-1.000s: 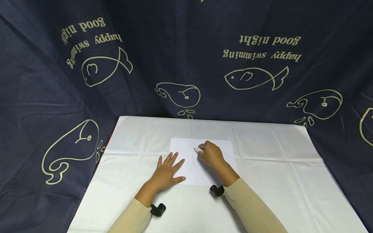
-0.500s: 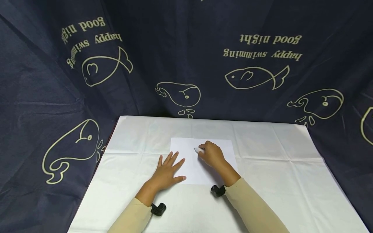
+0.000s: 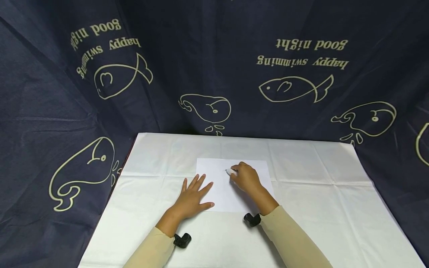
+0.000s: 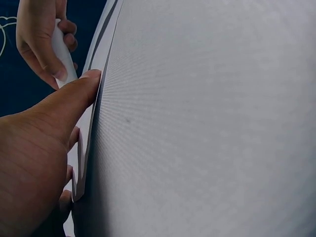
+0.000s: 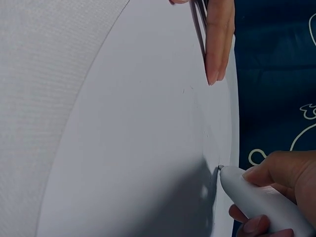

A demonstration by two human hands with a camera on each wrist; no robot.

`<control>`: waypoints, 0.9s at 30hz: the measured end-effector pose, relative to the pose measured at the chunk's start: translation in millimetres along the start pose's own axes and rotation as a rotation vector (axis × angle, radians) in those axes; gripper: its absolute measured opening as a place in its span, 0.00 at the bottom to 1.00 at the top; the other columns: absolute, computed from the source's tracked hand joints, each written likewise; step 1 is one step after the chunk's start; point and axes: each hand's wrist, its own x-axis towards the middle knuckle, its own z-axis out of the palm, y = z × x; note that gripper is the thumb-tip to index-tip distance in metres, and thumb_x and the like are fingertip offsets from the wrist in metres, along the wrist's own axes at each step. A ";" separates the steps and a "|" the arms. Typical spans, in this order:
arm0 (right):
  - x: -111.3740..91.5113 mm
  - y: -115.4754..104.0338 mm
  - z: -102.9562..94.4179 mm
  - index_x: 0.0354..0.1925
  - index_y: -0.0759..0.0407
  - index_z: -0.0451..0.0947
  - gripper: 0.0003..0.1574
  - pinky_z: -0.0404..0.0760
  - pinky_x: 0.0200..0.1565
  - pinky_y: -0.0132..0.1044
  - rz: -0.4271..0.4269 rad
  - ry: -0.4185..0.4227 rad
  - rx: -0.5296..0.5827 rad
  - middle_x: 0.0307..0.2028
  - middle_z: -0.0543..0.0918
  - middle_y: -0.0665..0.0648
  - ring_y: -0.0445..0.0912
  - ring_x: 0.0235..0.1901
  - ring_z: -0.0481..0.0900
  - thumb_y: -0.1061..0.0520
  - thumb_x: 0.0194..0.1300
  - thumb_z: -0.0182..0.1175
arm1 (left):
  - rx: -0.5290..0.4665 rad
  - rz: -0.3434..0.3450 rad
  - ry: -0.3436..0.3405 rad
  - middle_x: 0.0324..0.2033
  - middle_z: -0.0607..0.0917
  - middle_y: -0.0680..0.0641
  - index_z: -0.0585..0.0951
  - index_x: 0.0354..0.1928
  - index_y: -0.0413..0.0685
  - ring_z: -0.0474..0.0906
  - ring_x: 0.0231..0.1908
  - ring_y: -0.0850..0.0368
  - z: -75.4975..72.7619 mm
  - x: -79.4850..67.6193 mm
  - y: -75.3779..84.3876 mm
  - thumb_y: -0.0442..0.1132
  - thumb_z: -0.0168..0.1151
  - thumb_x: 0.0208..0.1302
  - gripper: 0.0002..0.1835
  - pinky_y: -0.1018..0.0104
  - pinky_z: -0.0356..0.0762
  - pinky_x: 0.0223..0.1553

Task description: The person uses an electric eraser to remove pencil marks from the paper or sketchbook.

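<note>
A white sheet of paper [image 3: 222, 197] lies flat on the cloth-covered table. My left hand [image 3: 188, 201] rests on its left part with the fingers spread straight. Over the upper middle of the sheet, my right hand [image 3: 247, 179] grips a thick white pen [image 3: 230, 171] with curled fingers. In the right wrist view the smooth, rounded body of this pen [image 5: 259, 200] leans over, its small dark tip [image 5: 220, 168] at the paper. A few tiny faint marks show on the sheet there. The left wrist view shows my left thumb [image 4: 74, 98] lying along the near edge of the paper.
A creased white cloth [image 3: 308, 208] covers the table around the sheet. Behind the table hangs a dark blue curtain [image 3: 201, 67] with fish and whale outlines. Small black cameras [image 3: 182, 241] sit on both wrists.
My right hand has shifted slightly to the right across the paper with the pen. The left hand has stayed in place on the sheet.
</note>
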 end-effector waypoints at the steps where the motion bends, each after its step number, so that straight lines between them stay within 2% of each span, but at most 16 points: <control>1: 0.3 -0.3 0.4 0.51 0.60 0.87 0.18 0.84 0.47 0.50 -0.001 -0.003 0.006 0.43 0.86 0.61 0.56 0.45 0.86 0.56 0.64 0.68 | 0.001 0.000 0.000 0.81 0.51 0.43 0.62 0.78 0.60 0.42 0.81 0.40 0.1 0.0 -0.1 0.65 0.58 0.68 0.40 0.28 0.36 0.75; 6: 0.5 -1.7 2.3 0.52 0.60 0.87 0.18 0.84 0.46 0.50 -0.009 -0.023 0.019 0.43 0.86 0.60 0.56 0.43 0.86 0.56 0.65 0.67 | 0.005 -0.001 -0.002 0.81 0.51 0.44 0.62 0.78 0.60 0.42 0.81 0.41 0.4 0.2 -0.8 0.66 0.57 0.68 0.41 0.28 0.36 0.75; 13: 0.6 2.1 -0.1 0.50 0.60 0.87 0.17 0.84 0.44 0.50 0.016 0.016 -0.007 0.40 0.86 0.60 0.55 0.41 0.85 0.57 0.63 0.68 | 0.010 -0.003 0.001 0.81 0.51 0.44 0.62 0.78 0.61 0.42 0.81 0.41 0.8 0.7 -1.3 0.66 0.58 0.68 0.41 0.28 0.35 0.75; 20: 0.7 1.4 0.8 0.50 0.60 0.87 0.18 0.84 0.43 0.50 -0.014 0.005 0.008 0.41 0.86 0.61 0.54 0.40 0.85 0.56 0.63 0.68 | -0.001 -0.004 0.000 0.81 0.51 0.44 0.63 0.78 0.61 0.41 0.81 0.41 1.3 0.5 -1.4 0.65 0.58 0.68 0.40 0.28 0.35 0.75; 27: 0.0 0.1 0.8 0.50 0.60 0.87 0.17 0.84 0.43 0.50 -0.008 0.023 0.007 0.39 0.86 0.60 0.55 0.39 0.85 0.56 0.63 0.68 | 0.001 -0.008 -0.004 0.81 0.51 0.45 0.62 0.78 0.61 0.41 0.81 0.42 2.5 1.0 -1.9 0.66 0.58 0.68 0.40 0.29 0.34 0.75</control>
